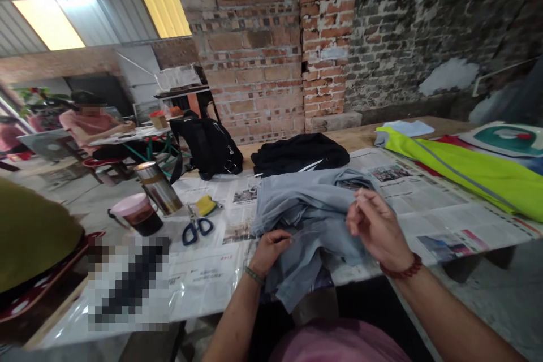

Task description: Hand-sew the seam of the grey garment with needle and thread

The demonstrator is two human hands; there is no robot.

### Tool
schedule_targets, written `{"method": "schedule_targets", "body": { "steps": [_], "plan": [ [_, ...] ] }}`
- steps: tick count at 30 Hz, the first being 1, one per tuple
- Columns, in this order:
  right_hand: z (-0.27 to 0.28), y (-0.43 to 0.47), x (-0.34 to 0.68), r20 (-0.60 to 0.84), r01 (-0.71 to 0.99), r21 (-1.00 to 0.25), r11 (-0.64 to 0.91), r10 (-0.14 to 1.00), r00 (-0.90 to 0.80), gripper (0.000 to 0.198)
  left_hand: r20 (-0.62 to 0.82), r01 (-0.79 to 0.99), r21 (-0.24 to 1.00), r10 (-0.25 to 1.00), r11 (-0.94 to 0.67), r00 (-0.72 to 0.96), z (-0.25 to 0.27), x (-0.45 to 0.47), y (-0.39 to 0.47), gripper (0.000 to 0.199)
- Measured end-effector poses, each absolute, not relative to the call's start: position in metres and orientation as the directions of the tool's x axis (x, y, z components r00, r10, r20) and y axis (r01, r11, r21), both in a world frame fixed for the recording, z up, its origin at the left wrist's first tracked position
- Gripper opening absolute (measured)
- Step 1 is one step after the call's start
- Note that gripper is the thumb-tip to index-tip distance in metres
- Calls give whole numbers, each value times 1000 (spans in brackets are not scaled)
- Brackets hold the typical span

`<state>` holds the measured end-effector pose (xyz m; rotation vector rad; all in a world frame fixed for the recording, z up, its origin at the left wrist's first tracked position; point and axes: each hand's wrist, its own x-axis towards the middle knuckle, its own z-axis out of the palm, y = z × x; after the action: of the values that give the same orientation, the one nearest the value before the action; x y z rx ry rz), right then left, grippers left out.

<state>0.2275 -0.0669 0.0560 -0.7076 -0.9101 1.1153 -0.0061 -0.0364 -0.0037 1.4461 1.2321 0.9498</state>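
A crumpled grey garment (314, 203) lies in front of me, one part hanging over the table's near edge. My left hand (270, 250) is closed on its left side, thumb and fingers pinching the cloth. Raised just above the garment's right side, my right hand (375, 229) is closed with its fingertips pinched together. Whatever it holds, if anything, is too small to make out. To the left of the garment lie dark-handled scissors (197, 227) beside a small yellow item (206, 205).
Newspaper under plastic covers the table (203, 271). A steel flask (159, 186) and pink-lidded cup (138, 215) stand left. Behind are a black backpack (207, 147) and black clothing (301, 154). A neon-yellow garment (462, 167) and iron (507, 138) lie right. Another person (95, 124) sits far left.
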Motion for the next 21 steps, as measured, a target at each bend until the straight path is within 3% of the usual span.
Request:
{"method": "schedule_targets", "body": {
  "steps": [3,5,10,21],
  "plan": [
    [26,-73,201,51,-283,-959,28,996,-74,25,5,219,975,991,-35,133,-3,-5,-39,11],
    [7,-77,181,-24,-103,-994,-46,979,-201,25,21,218,975,994,-45,111,-3,-5,-40,11],
    [-18,-74,154,57,238,-963,124,961,-271,17,52,251,965,994,-76,98,-4,-4,-40,11],
    [-23,-68,155,36,298,-948,110,970,-242,19,105,318,938,988,-136,112,-4,-4,-40,9]
  ]
}}
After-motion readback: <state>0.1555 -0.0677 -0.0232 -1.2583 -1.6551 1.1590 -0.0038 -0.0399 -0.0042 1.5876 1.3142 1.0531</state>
